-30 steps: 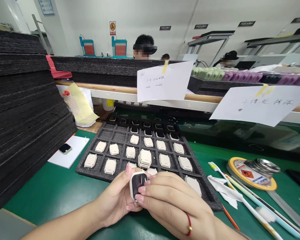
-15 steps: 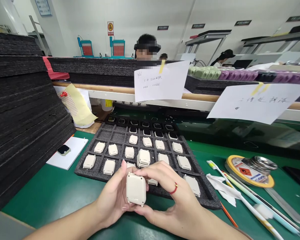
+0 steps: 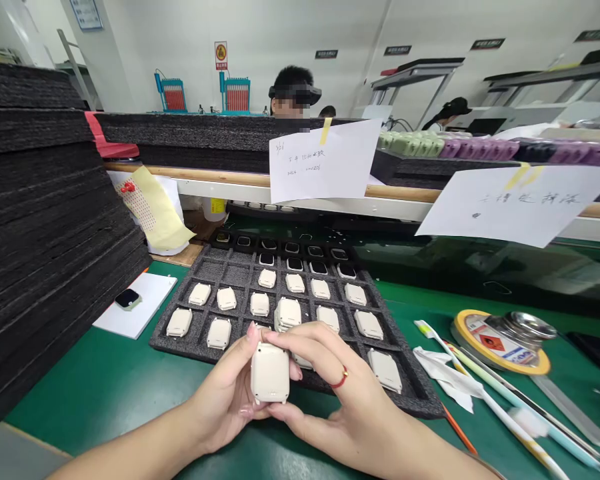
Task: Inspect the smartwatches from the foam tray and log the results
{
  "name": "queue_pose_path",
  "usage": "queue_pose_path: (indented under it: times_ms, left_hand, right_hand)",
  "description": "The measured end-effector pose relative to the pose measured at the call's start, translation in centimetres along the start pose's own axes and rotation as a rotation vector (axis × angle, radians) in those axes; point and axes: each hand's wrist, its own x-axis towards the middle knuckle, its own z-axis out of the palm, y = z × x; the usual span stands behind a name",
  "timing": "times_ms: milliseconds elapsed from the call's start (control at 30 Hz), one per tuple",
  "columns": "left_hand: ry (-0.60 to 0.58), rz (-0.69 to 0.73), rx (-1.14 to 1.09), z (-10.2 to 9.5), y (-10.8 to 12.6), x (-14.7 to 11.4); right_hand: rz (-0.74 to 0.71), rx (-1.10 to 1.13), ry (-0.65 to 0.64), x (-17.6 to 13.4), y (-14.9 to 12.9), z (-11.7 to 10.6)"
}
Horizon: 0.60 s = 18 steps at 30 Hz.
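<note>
Between both hands is a cream smartwatch case, held upright with its plain face with small contacts turned toward me. My left hand grips its left side, the thumb near the top corner. My right hand wraps the other side, index finger at the top edge and thumb at the bottom. A red ring is on one right finger. Just beyond lies a black foam tray whose compartments hold several similar cream watch cases. The far rows hold several pieces with dark screens. My hands hide part of the near row.
Black foam sheets are stacked high at left, beside a white pad bearing one watch. At right lie a yellow tape roll, a metal dish, a toothbrush and tissue. A shelf crosses ahead; a person sits beyond.
The watch case has tilted slightly between the hands, and my left thumb and right fingers have shifted a little around its top edge. The tray and tools stay put.
</note>
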Motion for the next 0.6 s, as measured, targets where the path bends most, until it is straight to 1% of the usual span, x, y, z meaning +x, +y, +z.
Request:
queue_pose_path:
  times_ms: [67,167,300,400,500,600]
  left_hand:
    - [-0.001,-0.004,-0.003,0.1,0.0,0.1]
    - [-0.006,-0.010,0.003,0.1,-0.1,0.4]
    - [-0.003,-0.035,0.071,-0.5,-0.5,0.8]
    - [-0.012,-0.074,0.219,-0.9,-1.0,0.9]
    - [-0.082,-0.155,0.418,-0.9,-1.4,1.0]
    - [-0.171,-0.243,0.585,-0.7,-1.7,1.0]
  right_hand:
    - [0.006,-0.028,-0.011,-0.2,0.0,0.1]
    - [0.018,-0.081,0.005,-0.1,0.0,0.2]
    - [0.068,-0.120,0.075,0.3,0.8,-0.4]
    - [0.218,-0.132,0.129,0.7,2.5,-0.9]
    - [0.376,-0.113,0.082,0.8,4.7,-1.1]
    - [0.405,-0.112,0.030,0.7,6.1,-0.8]
